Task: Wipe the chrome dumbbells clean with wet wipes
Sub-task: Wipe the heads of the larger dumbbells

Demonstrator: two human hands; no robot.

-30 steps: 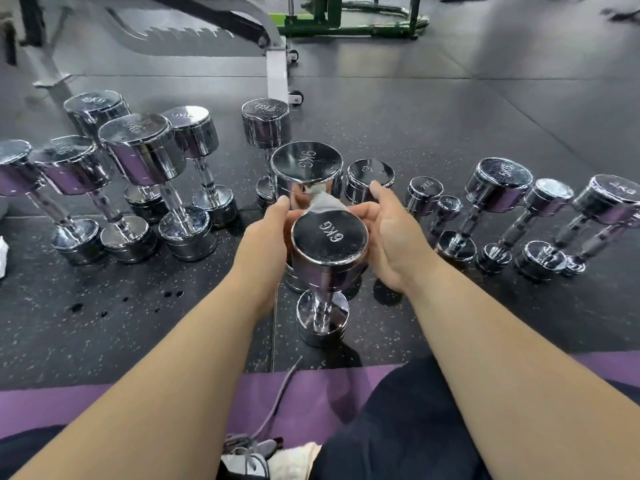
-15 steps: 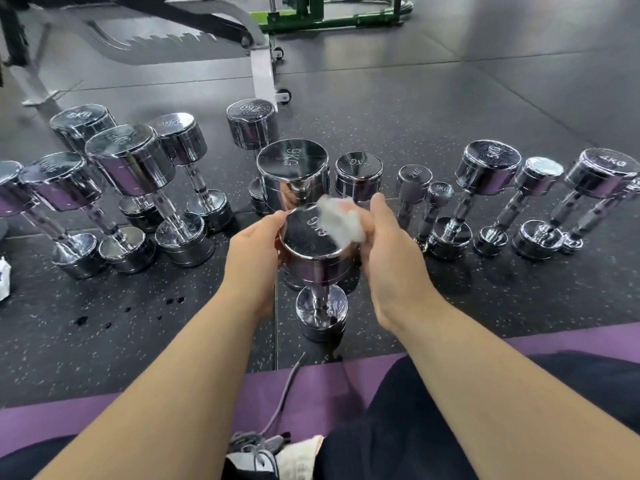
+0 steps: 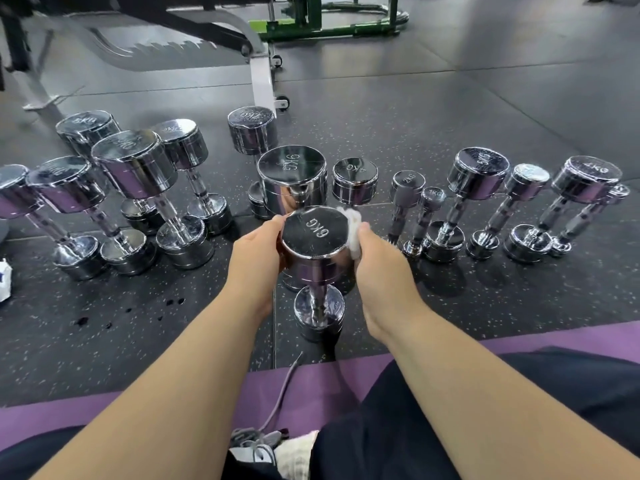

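A 6KG dumbbell (image 3: 315, 237) stands upright on its lower head on the black speckled floor (image 3: 450, 296), just past the edge of a purple mat (image 3: 52, 420) and directly in front of the person. The left hand (image 3: 256, 258) is wrapped around the left side of its upper head, fingers curled behind the chrome, gripping it. The right hand (image 3: 377, 268) holds a crumpled white wet wipe (image 3: 353, 230) pinched under the thumb and pressed against the right side of that same upper head (the fingers behind the wipe are hidden, so how far they reach around cannot be told). The flat top face with its weight marking is uncovered. Just behind it stands a 9KG dumbbell (image 3: 294, 174), also upright, with a 4KG dumbbell (image 3: 355, 181) beside that on the right. A row of smaller dumbbells (image 3: 478, 174) stands on end to the right, and a cluster of larger dumbbells (image 3: 135, 168) stands to the left, all apart from the hands. A few dark drops (image 3: 83, 321) spot the floor near the left forearm, and a white packet (image 3: 4, 278) shows at the left edge. Farther back are a bench frame (image 3: 261, 74) and a green frame (image 3: 329, 22).
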